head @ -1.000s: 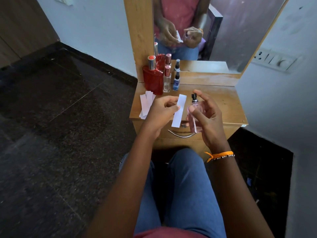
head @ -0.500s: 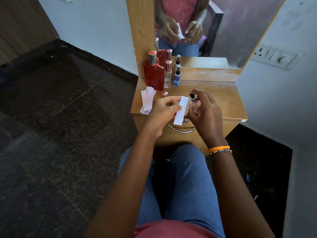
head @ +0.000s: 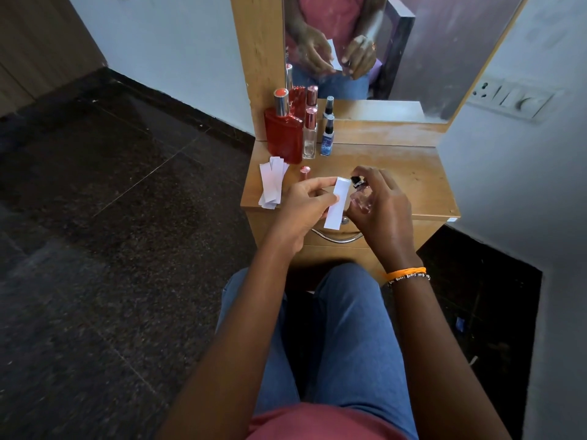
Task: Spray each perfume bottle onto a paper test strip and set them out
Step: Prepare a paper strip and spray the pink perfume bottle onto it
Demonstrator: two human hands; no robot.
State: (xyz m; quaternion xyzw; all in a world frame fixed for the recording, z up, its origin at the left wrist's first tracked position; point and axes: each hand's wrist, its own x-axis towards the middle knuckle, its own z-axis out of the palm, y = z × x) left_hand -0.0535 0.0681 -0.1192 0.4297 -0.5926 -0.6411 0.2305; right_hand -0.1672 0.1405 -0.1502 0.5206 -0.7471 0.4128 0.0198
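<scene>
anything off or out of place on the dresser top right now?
Only one small thing: a pink cap lies loose on the dresser top, off its bottle, beside the untidy pile of paper strips. No spill shows, and the three bottles at the back stand upright.

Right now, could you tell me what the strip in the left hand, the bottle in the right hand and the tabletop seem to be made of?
Test strip: plain white paper, matte and flat, by its look.
Small bottle: clear, faintly pink glass or hard plastic, see-through; black spray top, probably plastic.
Tabletop: wood or wood-look laminate, brown grain with a dull sheen.
</scene>
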